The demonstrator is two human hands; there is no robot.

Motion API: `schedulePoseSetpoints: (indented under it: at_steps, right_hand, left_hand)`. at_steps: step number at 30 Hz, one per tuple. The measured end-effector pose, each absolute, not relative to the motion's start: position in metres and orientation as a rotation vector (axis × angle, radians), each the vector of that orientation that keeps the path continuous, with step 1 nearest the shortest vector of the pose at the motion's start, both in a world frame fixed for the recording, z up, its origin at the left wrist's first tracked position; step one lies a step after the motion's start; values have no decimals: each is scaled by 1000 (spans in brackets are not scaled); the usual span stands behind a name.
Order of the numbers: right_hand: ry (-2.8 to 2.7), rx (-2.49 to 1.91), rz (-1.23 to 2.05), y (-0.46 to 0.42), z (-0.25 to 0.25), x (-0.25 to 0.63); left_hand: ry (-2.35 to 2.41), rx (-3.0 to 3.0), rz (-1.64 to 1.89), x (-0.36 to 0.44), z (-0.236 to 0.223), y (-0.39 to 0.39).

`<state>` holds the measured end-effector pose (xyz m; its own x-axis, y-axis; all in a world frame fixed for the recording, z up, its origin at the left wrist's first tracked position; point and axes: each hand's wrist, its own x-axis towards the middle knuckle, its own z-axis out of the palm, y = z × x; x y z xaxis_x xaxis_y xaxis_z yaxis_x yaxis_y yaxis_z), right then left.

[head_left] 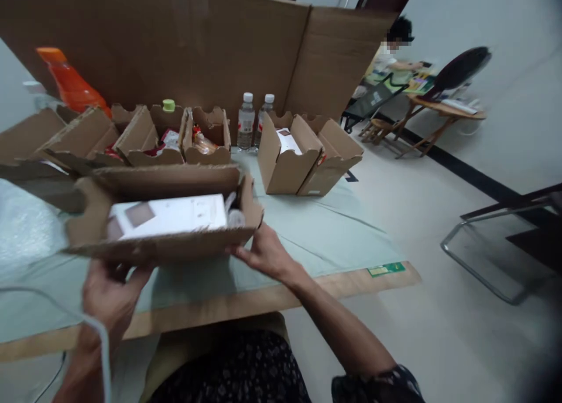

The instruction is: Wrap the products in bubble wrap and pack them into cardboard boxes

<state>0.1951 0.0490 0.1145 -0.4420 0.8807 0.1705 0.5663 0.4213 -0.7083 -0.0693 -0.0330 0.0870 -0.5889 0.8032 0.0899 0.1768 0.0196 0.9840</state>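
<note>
Between my hands a long cardboard bin (175, 246) is held above the green cloth. Inside it lie a white box (184, 215) with brown printing and a clear, crumpled-looking item (236, 218) at the right end. My left hand (112, 289) grips the bin from below near its left front, thumb and fingers partly hidden under it. My right hand (263, 253) is closed around the lower right corner, its fingertips partly hidden by the cardboard.
Several cardboard bins (206, 155) with packets stand behind, and two more (285, 163) at right. Two water bottles (246, 122) and an orange bottle (74, 84) stand before a cardboard panel (197, 51). Bubble wrap (26, 233) lies left; a white cable (103, 338) crosses. A person (397, 54) sits beyond.
</note>
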Motion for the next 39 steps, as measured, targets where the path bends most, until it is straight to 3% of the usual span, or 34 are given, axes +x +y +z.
schedulePoseSetpoints:
  at_steps: [7, 20, 30, 35, 39]
  right_hand:
    - [-1984, -1398, 650, 16, 104, 252]
    - [-1923, -1322, 683, -2, 61, 230]
    - [-2075, -1130, 1092, 42, 72, 257]
    - [-2101, -1121, 977, 48, 65, 245]
    - [-1954, -1306, 826, 30, 54, 273]
  left_hand:
    - [1567, 1137, 1435, -28, 63, -23]
    - [1743, 1066, 1437, -51, 52, -70]
    - [1787, 1026, 1332, -67, 33, -74]
    - [1925, 975, 1336, -51, 27, -63]
    - [1706, 1138, 1354, -18, 40, -24]
